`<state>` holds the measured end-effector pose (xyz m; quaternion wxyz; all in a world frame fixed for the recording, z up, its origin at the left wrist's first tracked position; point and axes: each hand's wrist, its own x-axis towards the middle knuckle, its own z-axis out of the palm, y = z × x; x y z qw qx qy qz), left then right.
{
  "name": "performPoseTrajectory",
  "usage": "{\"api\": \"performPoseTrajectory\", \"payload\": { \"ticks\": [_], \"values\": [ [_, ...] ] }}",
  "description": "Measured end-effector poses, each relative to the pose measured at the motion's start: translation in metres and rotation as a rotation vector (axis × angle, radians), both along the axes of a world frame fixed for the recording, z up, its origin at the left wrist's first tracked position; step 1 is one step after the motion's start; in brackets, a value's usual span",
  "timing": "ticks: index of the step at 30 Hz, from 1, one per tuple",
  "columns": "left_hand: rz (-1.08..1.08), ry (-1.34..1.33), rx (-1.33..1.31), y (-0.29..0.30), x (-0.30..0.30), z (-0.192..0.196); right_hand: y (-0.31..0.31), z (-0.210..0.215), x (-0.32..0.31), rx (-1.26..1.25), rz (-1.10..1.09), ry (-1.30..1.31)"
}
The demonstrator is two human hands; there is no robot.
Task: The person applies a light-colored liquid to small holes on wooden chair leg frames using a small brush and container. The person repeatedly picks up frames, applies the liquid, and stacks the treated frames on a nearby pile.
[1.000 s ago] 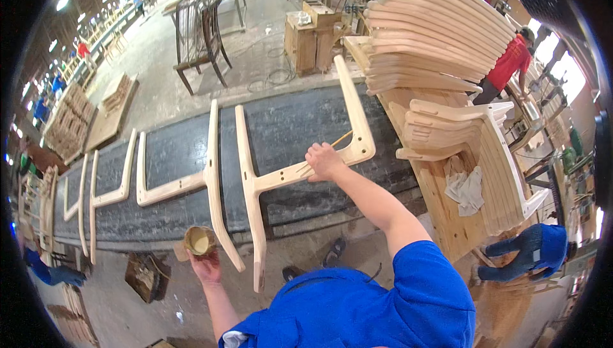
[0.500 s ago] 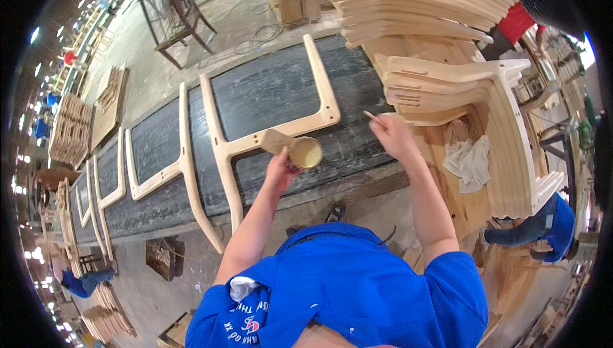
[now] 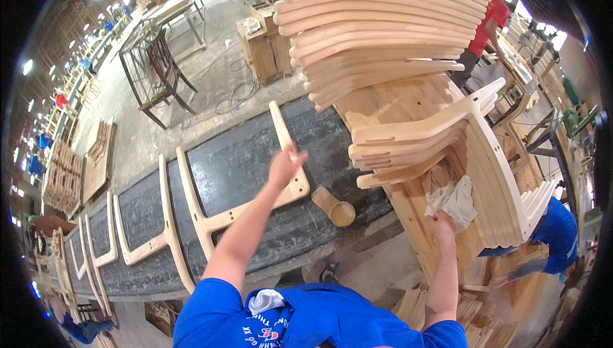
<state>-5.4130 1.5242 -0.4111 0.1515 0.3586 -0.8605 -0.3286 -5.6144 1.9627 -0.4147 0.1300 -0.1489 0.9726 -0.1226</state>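
Note:
My right hand (image 3: 442, 225) is closed on a crumpled white cloth (image 3: 454, 201), which lies on the wooden surface beside stacked chair parts. My left hand (image 3: 286, 168) reaches over the upright of a pale wooden chair side frame (image 3: 236, 216) that lies flat on the black tabletop. Its fingers curl at that upright, slightly blurred. A round cup (image 3: 343, 214) of pale yellow paste or liquid sits on the tabletop near the frame's corner. Against the cup is a tan, block-like piece (image 3: 324, 199).
More chair side frames (image 3: 167, 220) lie along the black table (image 3: 319, 131) to the left. High stacks of curved wooden parts (image 3: 383, 9) stand at the back right. A person in red (image 3: 488, 22) is beyond them; another in blue (image 3: 562, 236) bends at the right.
My left hand has let go of the cup, now on the table, and moved to the frame's upright. My right hand, which held a thin stick, has moved right and taken the cloth.

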Motion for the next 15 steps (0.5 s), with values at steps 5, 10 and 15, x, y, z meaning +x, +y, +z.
{"api": "performPoseTrajectory", "payload": {
  "ticks": [5, 10, 15],
  "values": [
    [0.106, 0.369, -0.357, -0.113, -0.062, 0.112, -0.061, 0.087, -0.031, -0.716, 0.057, 0.274],
    [0.164, 0.721, -0.409, -0.148, -0.156, 0.166, -0.221, 0.313, -0.065, -0.625, 0.516, 1.149],
    [0.198, 0.826, -0.266, -0.132, -0.197, 0.156, -0.357, 0.420, -0.083, -0.454, 0.894, 1.400]
  ]
}}
